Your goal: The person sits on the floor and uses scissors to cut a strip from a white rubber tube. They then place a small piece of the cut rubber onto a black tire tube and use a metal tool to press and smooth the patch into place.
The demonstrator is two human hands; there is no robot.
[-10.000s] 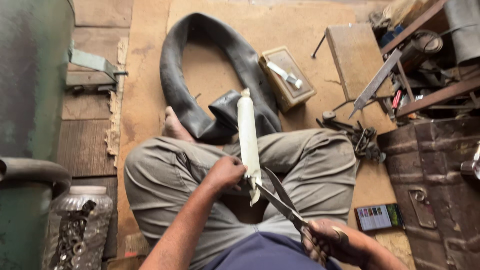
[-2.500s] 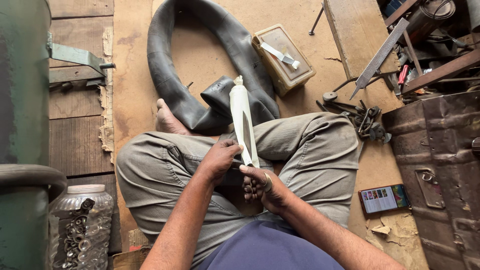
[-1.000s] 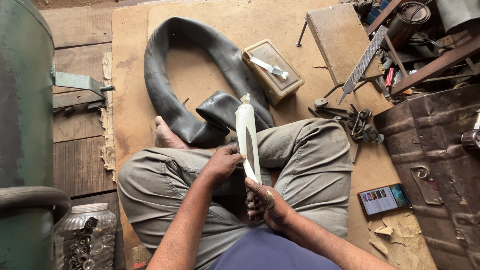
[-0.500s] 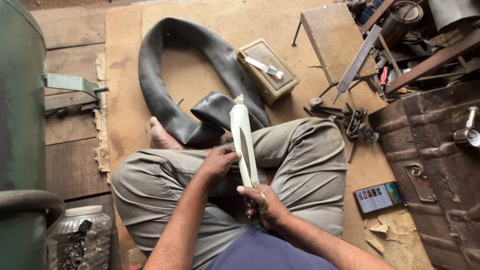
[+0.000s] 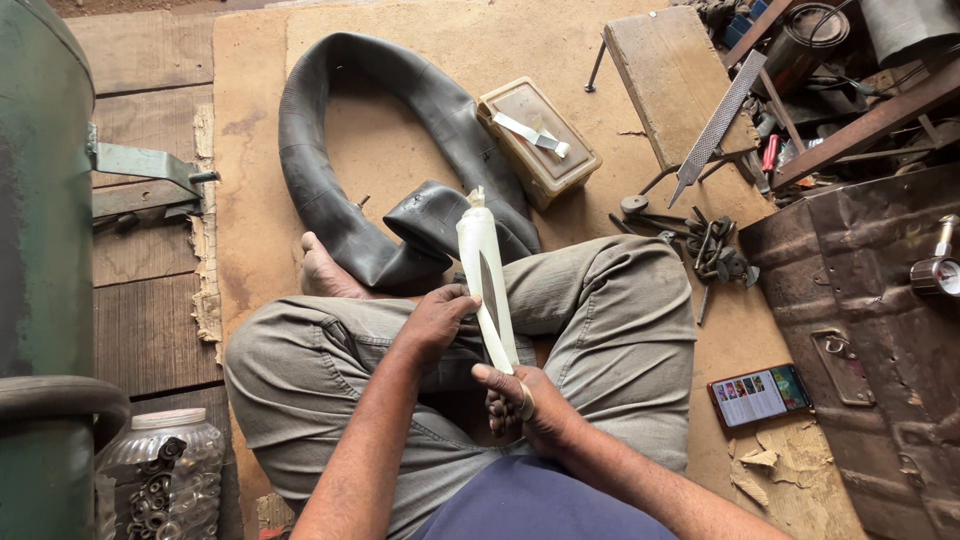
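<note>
Tube: white plastic tube (image 5: 480, 262), long, slim, crimped tip pointing away from the person; stands over the lap, between the bent knees.
Blade: scissors (image 5: 490, 310), dark blade laid along the tube's lower half, touching it.
L hand: left hand (image 5: 437, 325), fingers clamped on the tube's lower part from the left.
R hand: right hand (image 5: 520, 405), fingers closed on the scissors' handles, just below the tube's base.
Change: 10 s ago the scissors lay open, angled down-right toward the R hand, which sat further right; now blade runs up the tube w/ R hand under it. L-hand grip unchanged.
Floor: tan mat (image 5: 420, 130) over wood planks; black inner tube (image 5: 330, 200) curled beyond the knees, bare foot beside it.
Around: tan tin box (image 5: 540, 140), metal file (image 5: 715, 125), phone (image 5: 760, 393) w/ lit screen at right, plastic jar (image 5: 165, 480) of metal bits lower left, green drum (image 5: 40, 220) at left.
</note>
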